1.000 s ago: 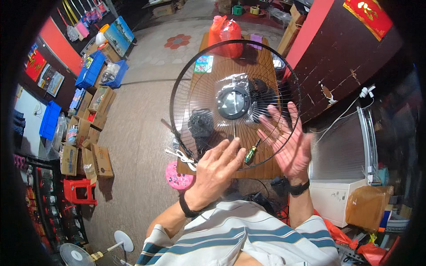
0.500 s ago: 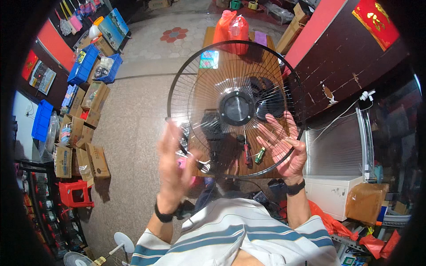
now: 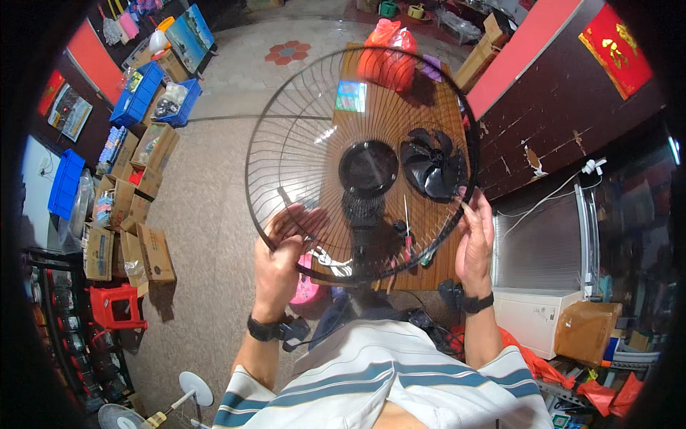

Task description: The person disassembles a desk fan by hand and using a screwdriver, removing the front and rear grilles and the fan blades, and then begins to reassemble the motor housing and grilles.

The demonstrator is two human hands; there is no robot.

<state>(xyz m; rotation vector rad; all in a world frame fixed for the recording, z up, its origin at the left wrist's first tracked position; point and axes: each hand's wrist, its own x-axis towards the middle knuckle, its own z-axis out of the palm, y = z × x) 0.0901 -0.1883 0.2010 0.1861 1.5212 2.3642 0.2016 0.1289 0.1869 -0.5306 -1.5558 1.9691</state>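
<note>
A large round black wire fan grille (image 3: 368, 168) is raised above the wooden table, a smooth dark disc at its centre. My left hand (image 3: 284, 239) is closed on its lower left rim, fingers reaching in behind the wires. On the lower right rim, my right hand (image 3: 475, 239) grips with thumb and fingers. Seen through the wires, a black fan blade (image 3: 434, 168) lies on the table to the right. A black fan motor and stand (image 3: 361, 236) show under the grille's lower half. Beside them lie a red-handled screwdriver (image 3: 409, 243) and a partly hidden green handle (image 3: 427, 257).
Red plastic bags (image 3: 386, 57) stand at the far end of the wooden table (image 3: 446, 107). A pink stool (image 3: 305, 289) and white cord sit near my left wrist. Cardboard boxes (image 3: 146, 254) and a red stool (image 3: 118, 307) line the left; a white cabinet (image 3: 525, 318) stands right.
The grille has moved a little left and its hub now shows a smooth disc, not the screwed ring. Both hands, open before, have closed on the rim.
</note>
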